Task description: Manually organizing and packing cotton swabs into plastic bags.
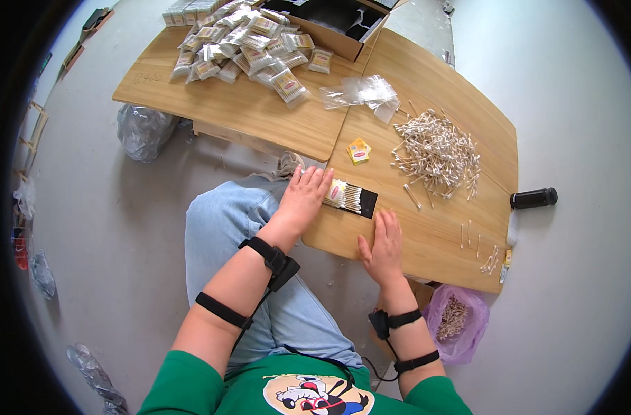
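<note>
A small row of cotton swabs [353, 199] lies on a black flat plate [368, 205] near the table's left edge. A yellow and white label card [336, 191] covers the swabs' left end. My left hand [306, 194] rests against that end, fingers stretched out and slightly fanned; its thumb is hidden. Beside the plate's lower right corner lies my right hand [384, 247], fingers extended and thumb apart, with nothing visible in it. Two or more yellow label cards [358, 151] sit just beyond the plate. A large heap of loose cotton swabs [438, 152] spreads to the right.
Packed swab bags [249, 45] are piled at the far left before a cardboard box [329, 41]. Clear plastic bags [370, 93] lie across the table joint. A black cylinder [534, 198] juts past the right edge. Below hangs a purple bag [471, 324] holding swabs.
</note>
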Tool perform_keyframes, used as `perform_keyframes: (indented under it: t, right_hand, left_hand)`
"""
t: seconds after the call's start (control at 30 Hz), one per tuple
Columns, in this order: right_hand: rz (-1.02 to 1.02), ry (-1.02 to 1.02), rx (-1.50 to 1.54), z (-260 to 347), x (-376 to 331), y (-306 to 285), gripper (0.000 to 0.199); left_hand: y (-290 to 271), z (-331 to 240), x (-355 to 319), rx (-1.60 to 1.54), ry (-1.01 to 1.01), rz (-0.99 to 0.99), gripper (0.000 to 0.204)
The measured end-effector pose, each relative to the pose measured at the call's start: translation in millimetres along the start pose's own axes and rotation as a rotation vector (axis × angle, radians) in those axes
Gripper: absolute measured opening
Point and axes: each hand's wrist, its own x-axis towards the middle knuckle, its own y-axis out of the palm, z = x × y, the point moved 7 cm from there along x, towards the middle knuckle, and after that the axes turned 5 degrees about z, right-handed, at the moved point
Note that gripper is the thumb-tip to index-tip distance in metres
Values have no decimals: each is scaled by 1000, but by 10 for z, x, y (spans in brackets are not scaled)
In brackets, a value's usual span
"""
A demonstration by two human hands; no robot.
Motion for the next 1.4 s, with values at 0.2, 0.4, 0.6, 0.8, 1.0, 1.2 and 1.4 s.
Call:
perform_keyframes:
  t: [0.2,0.4,0.6,0.8,1.0,1.2,1.4]
  right_hand:
    - [340,119,-285,-126,358,422,86]
    - [335,121,-301,-14,479,559,91]
    - [305,50,-245,245,575,679,95]
    - [275,0,-218,387,677,724,95]
    - [307,24,-190,455,698,729,94]
    - [294,-3,-157,551,741,801,93]
    - [242,-23,87,702,844,732,92]
  left_hand:
    - [30,11,92,65,33,-50,61]
    - [67,-12,141,70,47,-38,61]
    - [68,1,171,35,33,3,63]
    - [38,-14,175,117,53,-15,62]
    - [31,37,149,83,37,-63,61]
    - [-78,137,82,82,-15,-89,55]
    - [-528,227,-35,210,-43,-79,50]
